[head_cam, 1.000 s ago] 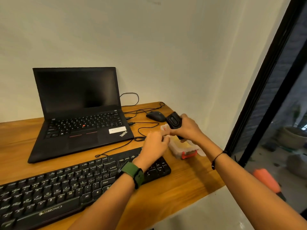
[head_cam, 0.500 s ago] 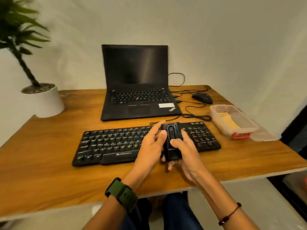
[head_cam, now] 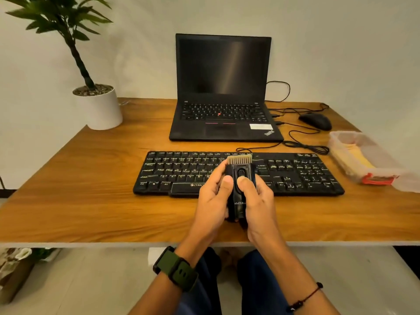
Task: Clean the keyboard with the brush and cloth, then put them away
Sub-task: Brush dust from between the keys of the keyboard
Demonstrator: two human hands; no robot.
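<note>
A black retractable brush (head_cam: 240, 169) with pale bristles sticking out of its far end is held above the middle of the black keyboard (head_cam: 302, 176). My left hand (head_cam: 212, 198) grips its left side and my right hand (head_cam: 255, 201) grips its right side, with the right thumb on the slider. A yellow cloth (head_cam: 354, 155) lies inside a clear plastic box (head_cam: 372, 176) at the right end of the wooden desk (head_cam: 91, 201).
An open black laptop (head_cam: 222, 87) stands behind the keyboard. A black mouse (head_cam: 316, 121) and loose cables (head_cam: 304, 144) lie to its right. A potted plant (head_cam: 100, 108) stands at the back left. The desk's front edge runs just below my hands.
The view swung from the box to the keyboard. Both hands brought the brush from above the box to over the keyboard's middle. The bristles now stick out of the brush.
</note>
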